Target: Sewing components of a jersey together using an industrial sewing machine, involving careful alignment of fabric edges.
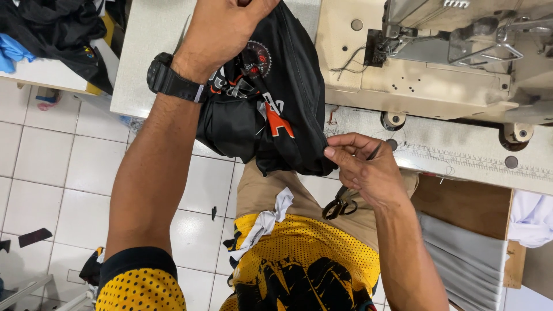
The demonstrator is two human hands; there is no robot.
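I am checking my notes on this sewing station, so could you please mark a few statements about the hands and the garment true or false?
1. The left hand grips the black garment. True.
2. A black watch is on the right wrist. False: it is on the left wrist.
3. The right hand pinches the garment's edge. True.
4. The scissors lie on the sewing machine. False: they hang by the right hand, over the lap.
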